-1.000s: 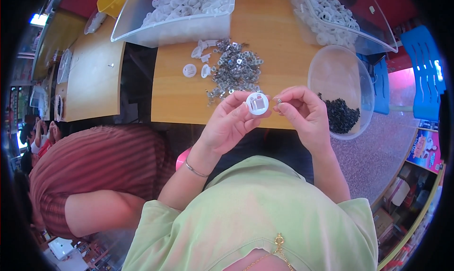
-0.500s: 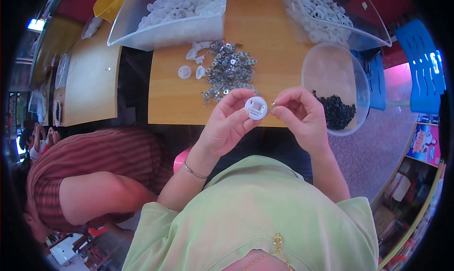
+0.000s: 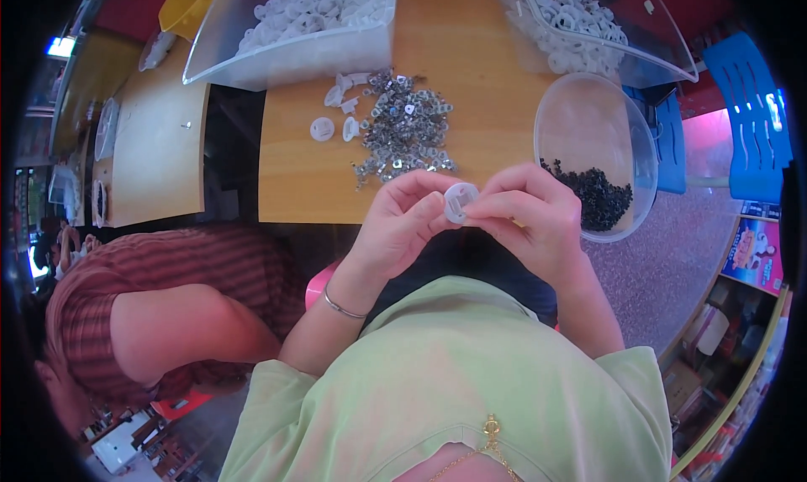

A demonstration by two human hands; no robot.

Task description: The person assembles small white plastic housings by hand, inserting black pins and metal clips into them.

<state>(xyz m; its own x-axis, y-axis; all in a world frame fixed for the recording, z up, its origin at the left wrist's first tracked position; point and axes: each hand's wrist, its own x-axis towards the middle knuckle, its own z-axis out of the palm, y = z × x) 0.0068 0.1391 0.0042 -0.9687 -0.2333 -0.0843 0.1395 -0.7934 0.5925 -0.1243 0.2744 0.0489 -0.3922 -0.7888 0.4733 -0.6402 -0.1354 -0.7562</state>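
My left hand [image 3: 397, 223] pinches a round white plastic part [image 3: 456, 201] by its edge, above the table's front edge. Slots and recesses show on the part's face. My right hand [image 3: 538, 217] is closed, its thumb and fingertips pressed against the part's right side. The small metal piece it held a moment earlier is hidden behind those fingertips. Just beyond my hands lies a loose pile of small metal pieces [image 3: 408, 121]. Left of the pile are another round white part [image 3: 322, 129] and several odd-shaped white plastic pieces [image 3: 350, 129].
A round clear tub [image 3: 580, 91] with small black parts [image 3: 601, 198] stands at the table's right edge. Two clear bins of white plastic parts, the left bin [image 3: 336, 57] and the right bin [image 3: 647, 66], stand farther back. A person in a striped top [image 3: 185, 255] bends close on my left.
My right hand has moved left, bringing the small metal piece to the white part. The white part has turned slightly. The person on the left has shifted a little.
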